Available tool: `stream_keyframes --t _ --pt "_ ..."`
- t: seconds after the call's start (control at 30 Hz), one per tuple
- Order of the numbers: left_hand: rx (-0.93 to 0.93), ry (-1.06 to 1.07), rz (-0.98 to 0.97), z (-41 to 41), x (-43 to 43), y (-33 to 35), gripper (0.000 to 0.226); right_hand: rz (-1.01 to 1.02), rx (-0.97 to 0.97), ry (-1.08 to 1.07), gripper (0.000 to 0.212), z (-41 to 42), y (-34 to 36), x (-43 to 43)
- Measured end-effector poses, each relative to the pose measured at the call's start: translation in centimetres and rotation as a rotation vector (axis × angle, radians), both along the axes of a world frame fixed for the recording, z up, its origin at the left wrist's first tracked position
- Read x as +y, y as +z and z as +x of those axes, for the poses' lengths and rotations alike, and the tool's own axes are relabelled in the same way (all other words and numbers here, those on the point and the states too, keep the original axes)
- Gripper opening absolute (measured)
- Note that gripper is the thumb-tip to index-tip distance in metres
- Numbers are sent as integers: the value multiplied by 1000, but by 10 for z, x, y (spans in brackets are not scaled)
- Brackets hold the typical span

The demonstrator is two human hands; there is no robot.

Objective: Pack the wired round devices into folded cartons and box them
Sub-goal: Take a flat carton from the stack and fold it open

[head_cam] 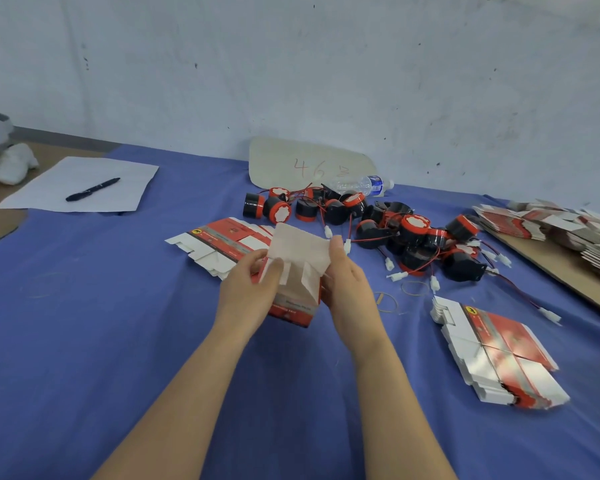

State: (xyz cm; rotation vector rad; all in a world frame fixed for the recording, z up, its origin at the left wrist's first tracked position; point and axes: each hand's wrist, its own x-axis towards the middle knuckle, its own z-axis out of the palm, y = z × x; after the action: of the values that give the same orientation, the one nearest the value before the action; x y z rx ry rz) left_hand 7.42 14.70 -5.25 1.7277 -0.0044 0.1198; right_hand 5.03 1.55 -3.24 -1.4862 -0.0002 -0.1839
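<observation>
Gripped between both hands, just on the near side of the pile of wired round devices (pixel 388 230): one half-erected carton (pixel 293 289), lifted clear of the blue tabletop (pixel 118 341). Left hand (pixel 246 292) curled round the carton's left wall, fingertips pinching a white flap (pixel 282 277). Right hand (pixel 347 289) curled round the right wall, fingertips up at the top edge. Nothing else held by either.

Standing roughly upright, long axis leaning away toward the pile. Flapped end uppermost, pointing up and toward the pile, with white inner faces on show; red printed end lowest, pointing back at the person. Possibly closed already at that lower end, though too blurred and too hidden to say.

Likely trouble from here: creasing or tearing a flap by folding against its score; crushing the thin walls out of square by squeezing too hard, leaving a mouth too tight for a device; tucking the flaps in the wrong order and getting an end prone to popping open under load. Also snagging a red lead (pixel 371 240) or white connector (pixel 347 247), lying just pile-side of the right fingertips, and dragging devices off the pile.
</observation>
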Motion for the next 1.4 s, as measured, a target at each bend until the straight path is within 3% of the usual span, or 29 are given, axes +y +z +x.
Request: stream_keyframes --t 0.17,0.3,0.47,0.53,0.6,0.7,0.8,0.9,1.0,1.17,1.23,1.3,1.37,1.4 --pt "99 66 -353 4 3 4 43 180 23 67 22 0 -2 -6" --pt "97 -63 -620 -1 2 10 63 76 1 113 27 -2 -3 3" --pt "85 -230 -686 -4 5 14 63 -19 -18 69 28 -2 -6 -3" --pt "103 -237 -712 -3 7 13 53 -19 -28 125 23 -4 -4 -5" --pt "132 -205 -704 -1 8 14 38 -18 -6 120 32 -4 -3 -4" --pt "165 -155 -638 -1 4 16 33 -91 66 -7 53 -4 0 2" --pt "112 -156 -559 -5 -2 17 31 -207 86 -268 52 1 -3 2" --pt "152 -389 -752 -9 -7 15 51 29 235 -205 43 0 -5 5" --pt "226 -480 -930 -11 -8 13 49 178 369 -89 36 0 -5 14" --pt "170 -398 -869 -9 -14 9 56 -69 305 -309 40 7 -7 11" --pt "67 -277 -857 -6 -14 8 55 46 242 -383 38 7 -7 3" --pt "-4 -194 -816 -3 -13 6 51 184 241 -304 45 5 -5 1" --pt "-66 -176 -628 -4 -13 1 45 92 255 -151 47 5 -7 7" --pt "-151 -159 -431 -5 -14 -2 39 13 226 -114 44 4 -9 10"
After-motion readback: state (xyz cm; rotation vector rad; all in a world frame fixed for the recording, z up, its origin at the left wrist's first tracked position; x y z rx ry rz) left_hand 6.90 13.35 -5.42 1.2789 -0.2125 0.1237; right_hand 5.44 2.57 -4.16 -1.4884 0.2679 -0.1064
